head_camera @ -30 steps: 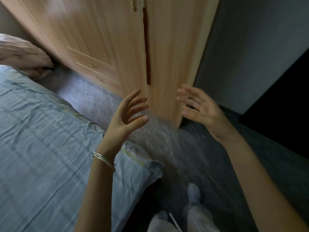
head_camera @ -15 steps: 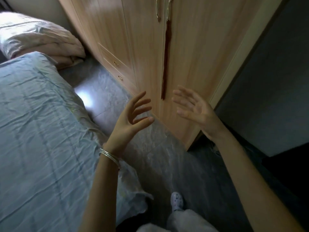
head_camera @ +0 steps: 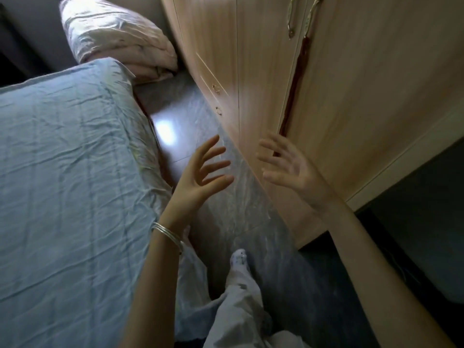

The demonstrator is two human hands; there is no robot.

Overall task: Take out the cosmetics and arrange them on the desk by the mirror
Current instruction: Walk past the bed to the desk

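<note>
**Empty hands raised before the wardrobe**

Both hands are up in front of the person, palms turned toward each other, holding nothing. The left hand [head_camera: 200,177] has its fingers spread and gently bent, with a bangle [head_camera: 167,234] on the wrist. The right hand [head_camera: 288,169] is also spread wide, slightly blurred, close in front of the wardrobe [head_camera: 351,96], though whether it touches the wood I cannot tell. The wardrobe doors are shut; two handles [head_camera: 300,18] sit side by side near the top, and a dark red strip [head_camera: 295,81] hangs down the seam between the doors. To the left is a bed [head_camera: 62,184] under a creased pale blue sheet, with a pink pillow [head_camera: 118,38] at its far end. A foot [head_camera: 238,259] in a light shoe stands on the grey floor [head_camera: 226,209]. No cosmetics, desk or mirror are in sight.
</note>
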